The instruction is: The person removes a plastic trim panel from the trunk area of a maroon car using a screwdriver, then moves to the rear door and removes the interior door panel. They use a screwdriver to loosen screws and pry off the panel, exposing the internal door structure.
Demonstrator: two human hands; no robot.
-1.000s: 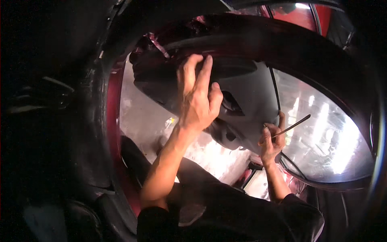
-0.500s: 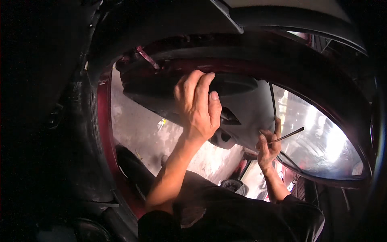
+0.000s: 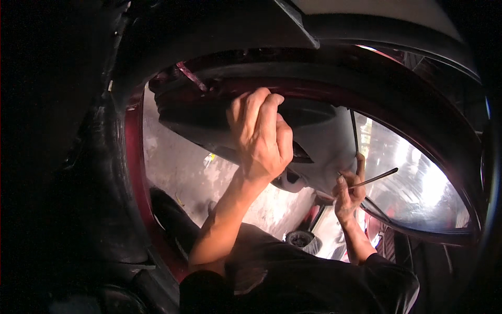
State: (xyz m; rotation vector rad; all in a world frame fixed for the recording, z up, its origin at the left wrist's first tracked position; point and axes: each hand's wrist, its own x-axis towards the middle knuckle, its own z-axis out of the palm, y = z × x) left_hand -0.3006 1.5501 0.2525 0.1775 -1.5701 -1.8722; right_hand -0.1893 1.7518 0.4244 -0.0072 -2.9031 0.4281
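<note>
An open car door with a dark grey inner panel (image 3: pixel 329 138) lies across the middle of the view. My left hand (image 3: pixel 264 141) is at the panel's edge beside the dark red door metal. Its fingers are bent and close together, and whatever they pinch is hidden. Farther right, my right hand (image 3: pixel 349 194) grips a thin dark rod (image 3: pixel 377 179), whose free end sticks out to the right over the window glass (image 3: pixel 418 183). The right index finger points up along the boundary between panel and glass.
A reddish door strap (image 3: pixel 191 76) joins the door at the upper left. The dark red door frame (image 3: pixel 136 157) curves down the left side. Under the door are a stained pale floor (image 3: pixel 172 138) and a small black wheel (image 3: pixel 299 239). Dark car interior surrounds the opening.
My left thumb has drawn in toward the fingers, and the hand has turned slightly at the door edge. The right hand with the rod has hardly moved.
</note>
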